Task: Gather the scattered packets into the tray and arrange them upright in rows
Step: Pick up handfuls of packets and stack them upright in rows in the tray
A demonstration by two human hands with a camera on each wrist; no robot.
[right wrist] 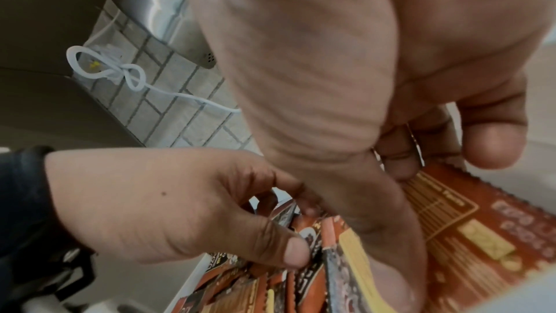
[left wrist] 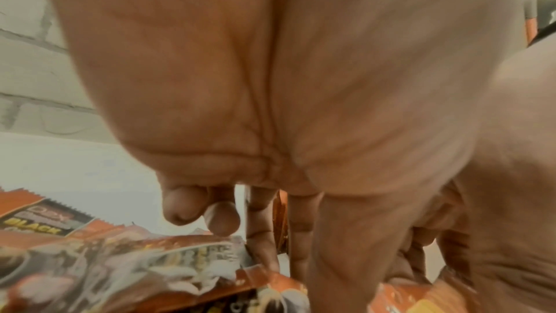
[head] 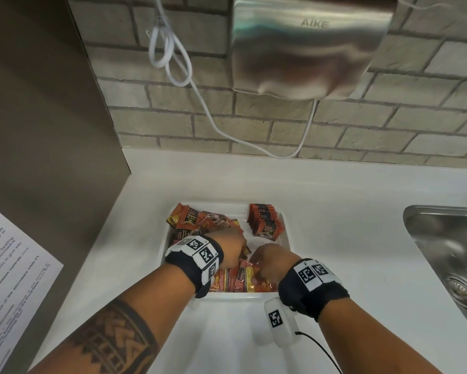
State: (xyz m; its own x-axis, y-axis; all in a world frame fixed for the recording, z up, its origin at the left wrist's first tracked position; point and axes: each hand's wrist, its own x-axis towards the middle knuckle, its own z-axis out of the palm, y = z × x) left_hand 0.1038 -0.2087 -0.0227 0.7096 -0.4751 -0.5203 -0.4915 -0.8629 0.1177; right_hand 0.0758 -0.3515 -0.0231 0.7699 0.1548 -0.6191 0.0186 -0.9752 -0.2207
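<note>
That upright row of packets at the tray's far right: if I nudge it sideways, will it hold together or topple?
Likely to topple. The upright row already leans like shingles, with nothing visibly bracing its near end. The packets look thin, light and glossy, so they would probably slide apart on the tray.

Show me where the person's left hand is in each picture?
Head view: the left hand is low in the middle, over the tray.
Left wrist view: it fills most of the picture, from above.
Right wrist view: it is lower left.
Shared landmark: the orange-brown packets.
</note>
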